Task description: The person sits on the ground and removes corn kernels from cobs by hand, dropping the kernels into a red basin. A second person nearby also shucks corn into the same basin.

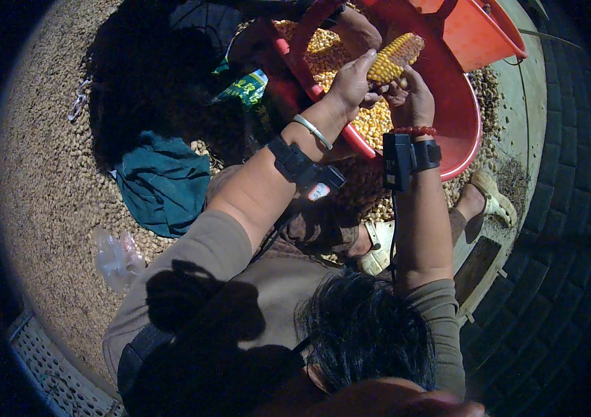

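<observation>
Both my hands are around a partly shelled ear of corn (pixel 390 61), above a red plastic basin (pixel 465 125). My left hand (pixel 353 82) grips the ear's lower left side, thumb along the yellow kernels. The fingers of my right hand (pixel 414 96) are at its lower right side, beside a bare patch of cob; whether they grip it is hard to tell. Loose corn kernels (pixel 372 125) lie in the basin below. A bangle and a strapped device are on my left forearm; red beads and another device are on my right wrist.
A co-worker's hand (pixel 360 31) reaches over the basin from the top. An orange-red bucket (pixel 475 39) stands at upper right. Dark green cloth (pixel 162 182) and a clear plastic bag (pixel 116 258) lie on spread unshelled peanuts (pixel 61 193). Light-coloured clogs (pixel 493 200) are below the basin.
</observation>
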